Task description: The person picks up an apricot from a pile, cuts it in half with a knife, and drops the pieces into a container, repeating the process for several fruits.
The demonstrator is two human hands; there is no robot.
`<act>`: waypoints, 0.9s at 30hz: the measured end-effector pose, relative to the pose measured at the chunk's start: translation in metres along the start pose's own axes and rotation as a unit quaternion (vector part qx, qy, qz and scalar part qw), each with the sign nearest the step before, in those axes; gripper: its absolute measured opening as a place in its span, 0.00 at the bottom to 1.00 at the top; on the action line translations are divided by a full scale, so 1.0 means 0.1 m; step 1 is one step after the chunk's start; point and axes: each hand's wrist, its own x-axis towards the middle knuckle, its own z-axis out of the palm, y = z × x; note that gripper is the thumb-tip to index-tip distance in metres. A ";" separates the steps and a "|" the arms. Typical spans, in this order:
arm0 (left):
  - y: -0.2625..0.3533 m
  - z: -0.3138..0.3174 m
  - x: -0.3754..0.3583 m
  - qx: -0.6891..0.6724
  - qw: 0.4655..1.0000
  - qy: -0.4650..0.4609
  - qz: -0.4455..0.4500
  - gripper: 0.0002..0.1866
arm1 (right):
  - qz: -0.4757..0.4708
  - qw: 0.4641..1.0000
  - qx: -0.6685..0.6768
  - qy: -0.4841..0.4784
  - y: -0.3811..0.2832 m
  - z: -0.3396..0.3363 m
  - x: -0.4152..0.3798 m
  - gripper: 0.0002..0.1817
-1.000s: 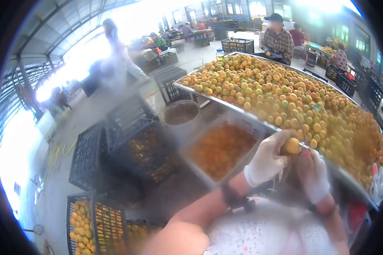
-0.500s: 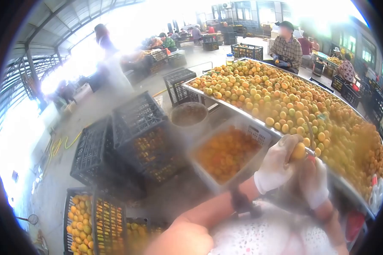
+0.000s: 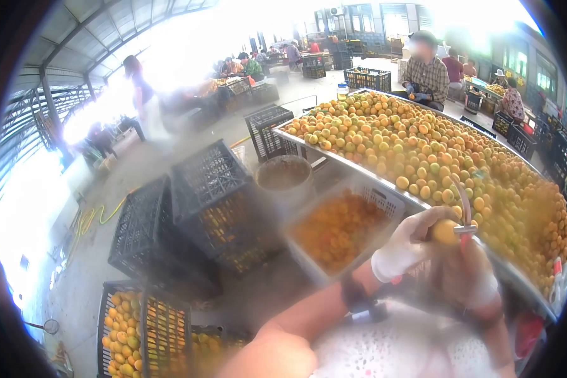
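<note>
My left hand [image 3: 404,247], in a white glove, grips a round yellow-orange fruit [image 3: 445,232] that looks like an apricot. Against the fruit's right side is the metal head of a small peeler [image 3: 465,230] with a red part below it. My gloved right hand [image 3: 471,274] is closed around this tool, partly blurred. A thin curved strip of peel [image 3: 463,196] stands up from the peeler head. Both hands are at the near edge of a metal-rimmed table [image 3: 359,173] heaped with similar fruits [image 3: 384,135].
Below the table edge stands a white crate [image 3: 302,252] of orange fruit, with a bucket [image 3: 285,173] behind it. Black crates [image 3: 142,220] stack at the left; another holds fruit [image 3: 123,331]. A co-worker in a checked shirt [image 3: 427,79] sits across the table.
The fruit and peeler have shifted slightly, and the peel strip now stands out above the peeler. My right hand has dropped a little. A person walking at the far left has moved left.
</note>
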 end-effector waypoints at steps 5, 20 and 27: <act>0.11 -0.02 0.00 -0.230 0.966 -0.035 -0.112 0.29 | -0.020 0.999 0.029 -0.011 -0.02 0.11 -0.04 0.29; -0.25 -0.07 0.13 -0.298 0.948 -0.004 -0.108 0.37 | 0.017 0.997 -0.015 -0.080 -0.07 -0.10 0.00 0.27; -0.20 -0.06 0.16 -0.257 0.963 0.030 -0.070 0.34 | -0.140 0.954 -0.261 0.052 0.02 -0.09 0.04 0.22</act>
